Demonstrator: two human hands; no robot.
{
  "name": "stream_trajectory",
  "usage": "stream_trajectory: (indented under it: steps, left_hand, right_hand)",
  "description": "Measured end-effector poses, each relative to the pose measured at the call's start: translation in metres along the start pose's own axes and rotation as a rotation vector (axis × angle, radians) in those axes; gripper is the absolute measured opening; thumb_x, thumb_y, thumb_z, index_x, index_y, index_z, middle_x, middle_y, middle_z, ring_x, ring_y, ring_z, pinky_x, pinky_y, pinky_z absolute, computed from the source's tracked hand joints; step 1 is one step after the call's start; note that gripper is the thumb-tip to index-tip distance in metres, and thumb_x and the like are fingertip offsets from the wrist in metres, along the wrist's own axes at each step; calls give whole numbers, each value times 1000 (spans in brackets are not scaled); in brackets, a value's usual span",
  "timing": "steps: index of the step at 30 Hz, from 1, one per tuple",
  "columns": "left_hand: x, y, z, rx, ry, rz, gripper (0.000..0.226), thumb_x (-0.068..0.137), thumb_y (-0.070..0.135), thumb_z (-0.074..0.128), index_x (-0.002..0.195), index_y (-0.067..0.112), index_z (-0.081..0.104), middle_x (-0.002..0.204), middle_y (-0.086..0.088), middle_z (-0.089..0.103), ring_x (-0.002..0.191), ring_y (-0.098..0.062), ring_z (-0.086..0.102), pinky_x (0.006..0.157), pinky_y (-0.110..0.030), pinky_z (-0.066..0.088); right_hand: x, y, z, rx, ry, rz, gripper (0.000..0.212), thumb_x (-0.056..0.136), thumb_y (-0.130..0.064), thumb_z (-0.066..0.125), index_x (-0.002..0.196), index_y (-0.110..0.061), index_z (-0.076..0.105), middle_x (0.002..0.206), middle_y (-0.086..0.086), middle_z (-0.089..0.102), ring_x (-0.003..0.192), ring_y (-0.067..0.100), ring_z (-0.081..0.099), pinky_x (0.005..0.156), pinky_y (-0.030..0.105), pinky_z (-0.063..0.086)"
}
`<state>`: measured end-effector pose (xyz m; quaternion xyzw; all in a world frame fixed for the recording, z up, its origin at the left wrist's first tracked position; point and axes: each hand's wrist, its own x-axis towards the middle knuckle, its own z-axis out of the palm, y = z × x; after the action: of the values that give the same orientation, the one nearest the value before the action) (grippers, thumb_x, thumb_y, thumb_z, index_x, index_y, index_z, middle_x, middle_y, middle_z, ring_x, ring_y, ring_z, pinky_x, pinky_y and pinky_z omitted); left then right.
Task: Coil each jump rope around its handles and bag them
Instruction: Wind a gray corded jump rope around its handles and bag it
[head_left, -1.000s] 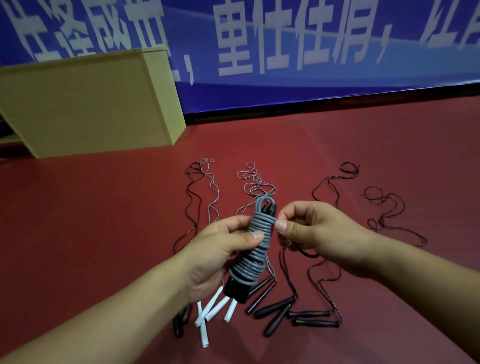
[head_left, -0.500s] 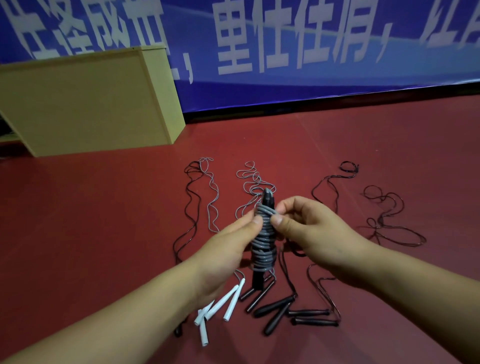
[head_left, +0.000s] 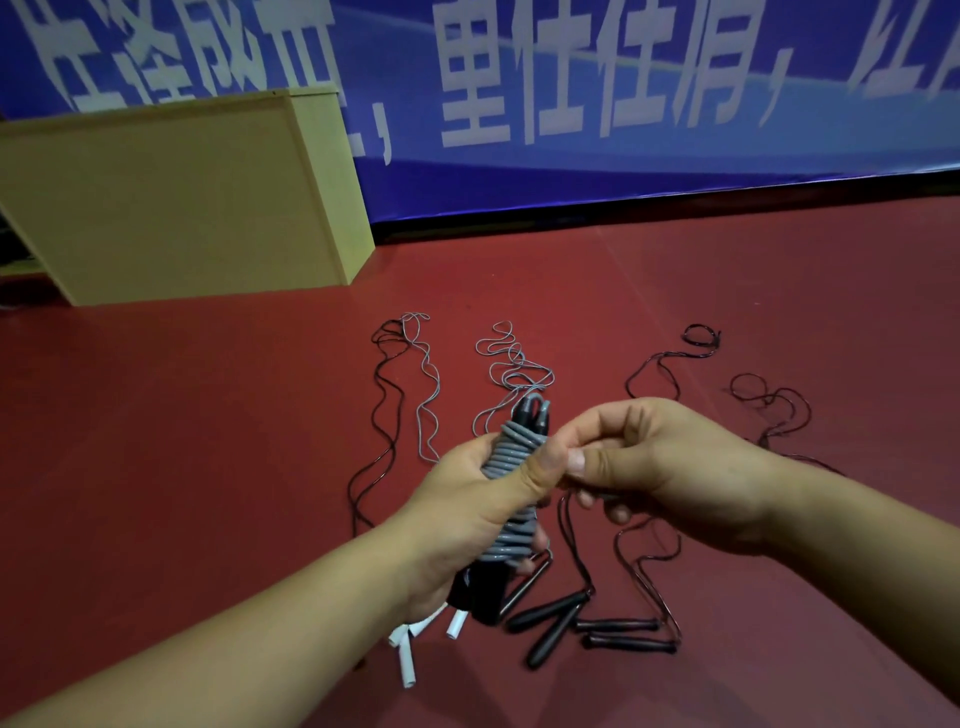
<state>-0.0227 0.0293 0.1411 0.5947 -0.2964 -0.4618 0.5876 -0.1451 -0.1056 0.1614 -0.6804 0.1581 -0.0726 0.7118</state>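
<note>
One jump rope bundle (head_left: 511, 499), grey cord coiled tightly round a pair of black handles, is held above the floor (head_left: 208, 441) in front of the person, its long axis running from the lower near end up and away to the tips of the handles. The left hand (head_left: 467, 525) wraps round the middle of the bundle, thumb pressed across the coils; the right hand (head_left: 654, 467) sits just beside the upper coils, thumb and forefinger closed in a pinch, apparently on the free tail of the cord, though the cord between the fingers is too small to make out. The tuck of that tail, judged as the step in hand, turns on the right hand working across the axis while the left keeps the coils from slipping. Beneath lie the uncoiled ropes, handles toward the person and cords trailing away: white handles (head_left: 405, 654) under the left wrist, black handles (head_left: 550, 618) to the right, grey cords (head_left: 511, 364) and dark cords (head_left: 769, 400) beyond. No bag is in view; a yellow box (head_left: 171, 202) stands at the far left, its contents unseen, before a blue banner (head_left: 571, 93).
</note>
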Motion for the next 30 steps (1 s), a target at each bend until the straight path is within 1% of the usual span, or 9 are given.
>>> stream_trajectory:
  steps: [4, 10, 13, 15, 20, 22, 25, 28, 30]
  left_hand:
    - [-4, 5, 0, -23, -36, -17, 39, 57, 39, 90, 79, 21, 63, 67, -4, 57, 48, -17, 57, 44, -25, 49]
    - [-3, 9, -5, -46, -96, -80, 29, 67, 20, 86, 76, 16, 59, 63, -6, 57, 50, -17, 57, 48, -22, 46]
    - [-3, 11, -9, -58, -86, -98, 18, 64, 16, 79, 75, 18, 64, 64, -3, 57, 52, -12, 49, 48, -20, 41]
    - [-3, 11, -12, -84, -62, -126, 22, 61, 12, 76, 80, 17, 66, 61, 0, 53, 48, -10, 47, 45, -19, 39]
    - [-7, 13, -11, -92, -69, -126, 27, 64, 11, 75, 90, 16, 72, 56, 2, 50, 43, -8, 44, 41, -20, 37]
    - [-5, 12, -11, -98, -42, -97, 21, 64, 10, 76, 83, 17, 72, 58, 0, 50, 45, -9, 44, 42, -20, 38]
    - [-2, 9, -13, -60, 15, -42, 14, 63, 13, 79, 73, 19, 72, 63, -2, 54, 53, -12, 50, 49, -20, 43]
    - [0, 7, -14, -27, 27, -26, 25, 64, 13, 85, 86, 17, 74, 74, -5, 61, 72, -17, 57, 64, -22, 46]
    - [0, 5, -13, -28, 18, -43, 32, 68, 16, 77, 99, 12, 71, 82, -6, 64, 81, -21, 59, 72, -25, 48]
  right_hand:
    - [-2, -2, -1, -26, 25, 27, 16, 80, -27, 66, 75, -12, 64, 57, 7, 57, 41, 11, 45, 39, 18, 36]
    - [-5, -7, 2, 39, 7, 136, 29, 77, -49, 59, 62, -25, 59, 40, -2, 32, 30, 8, 24, 37, 13, 19]
    - [-3, -8, 4, 136, 48, 185, 30, 76, -47, 60, 65, -21, 49, 44, -2, 33, 32, 7, 28, 34, 12, 22]
    - [-2, -8, 4, 152, 84, 208, 31, 78, -46, 61, 66, -22, 44, 48, -2, 38, 36, 8, 33, 34, 15, 28]
    - [-2, -10, 0, 158, 104, 230, 26, 85, -36, 62, 71, -20, 47, 57, 2, 52, 46, 11, 49, 39, 19, 45]
    - [-4, -11, 0, 164, 81, 240, 24, 84, -32, 63, 70, -19, 49, 60, 4, 55, 49, 12, 52, 43, 20, 49]
    - [-5, -12, 0, 166, 87, 232, 22, 81, -25, 68, 69, -16, 52, 63, 5, 57, 52, 13, 55, 47, 23, 52]
    - [-6, -12, 2, 130, 140, 205, 23, 78, -21, 72, 67, -13, 53, 61, 6, 58, 53, 14, 56, 48, 24, 52]
    - [-6, -10, 4, 110, 176, 173, 24, 80, -17, 73, 66, -12, 54, 60, 7, 57, 54, 16, 56, 50, 25, 52]
